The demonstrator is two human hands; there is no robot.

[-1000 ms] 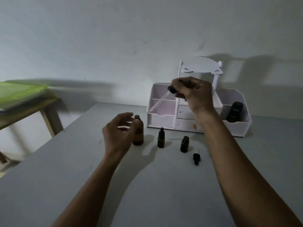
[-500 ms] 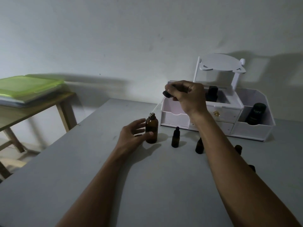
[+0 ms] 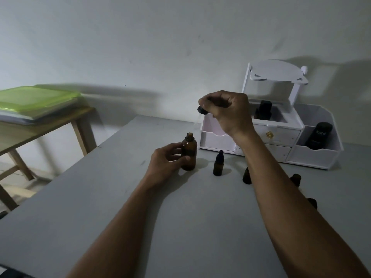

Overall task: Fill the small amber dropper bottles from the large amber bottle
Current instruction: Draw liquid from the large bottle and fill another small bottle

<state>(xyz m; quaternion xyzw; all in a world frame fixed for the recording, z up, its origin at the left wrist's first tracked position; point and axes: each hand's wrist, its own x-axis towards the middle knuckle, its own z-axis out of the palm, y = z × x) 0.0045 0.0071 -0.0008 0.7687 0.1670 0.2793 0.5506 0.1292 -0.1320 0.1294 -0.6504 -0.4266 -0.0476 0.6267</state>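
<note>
The large amber bottle [image 3: 189,152] stands uncapped on the grey table [image 3: 120,197]. My left hand [image 3: 167,162] holds it by the side, thumb and fingers round its body. My right hand [image 3: 226,111] pinches a dropper [image 3: 201,110] by its black cap just above and right of the bottle's mouth, with the glass tube slanting down toward the mouth. A small capped dropper bottle [image 3: 218,164] stands to the right. Two more small amber bottles [image 3: 247,176] [image 3: 296,178] show partly behind my right forearm. A black dropper cap [image 3: 312,202] lies by that arm.
A white desk organizer [image 3: 281,141] with drawers and several dark containers stands at the back right against the wall. Left of the table is a wooden side table [image 3: 40,129] bearing a green-lidded box [image 3: 38,98].
The dropper tip was at the large bottle's mouth half a second ago and now sits slightly above it. My left hand's grip on the bottle has tightened. The camera view has shifted a little.
</note>
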